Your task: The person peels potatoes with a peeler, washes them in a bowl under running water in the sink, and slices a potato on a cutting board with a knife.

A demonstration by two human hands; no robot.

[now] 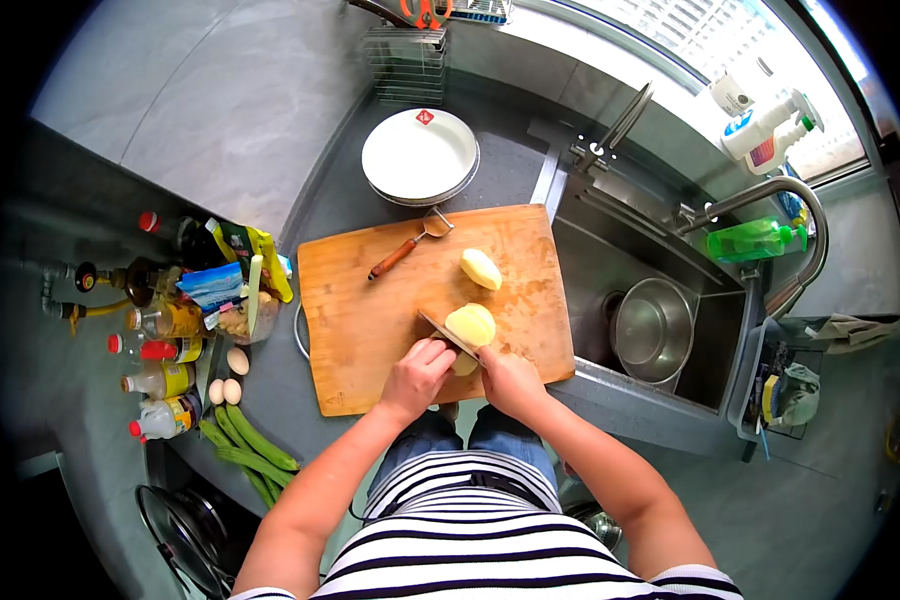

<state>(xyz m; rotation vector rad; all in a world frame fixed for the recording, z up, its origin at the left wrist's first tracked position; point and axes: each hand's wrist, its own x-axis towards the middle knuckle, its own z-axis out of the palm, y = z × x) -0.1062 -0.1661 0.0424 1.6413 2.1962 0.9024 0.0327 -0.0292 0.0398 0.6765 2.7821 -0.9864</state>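
Note:
On the wooden cutting board [370, 330], a peeled potato [471, 324] lies under a knife [450, 337], its blade slanting across the potato. A smaller part of the potato shows on my side of the blade. My right hand [511, 382] is closed around the knife at its right end; the handle is mostly hidden. The curled fingers of my left hand [420, 376] press at the near part of the potato, close against the blade. A second peeled potato [481, 269] lies farther up the board. Left of it rests a peeler [411, 244] with a wooden handle.
White plates [420, 155] are stacked behind the board. The sink [595, 240] on the right holds a metal pot [653, 329]. To the left are eggs [232, 390], green vegetables [255, 445] and several bottles [165, 380].

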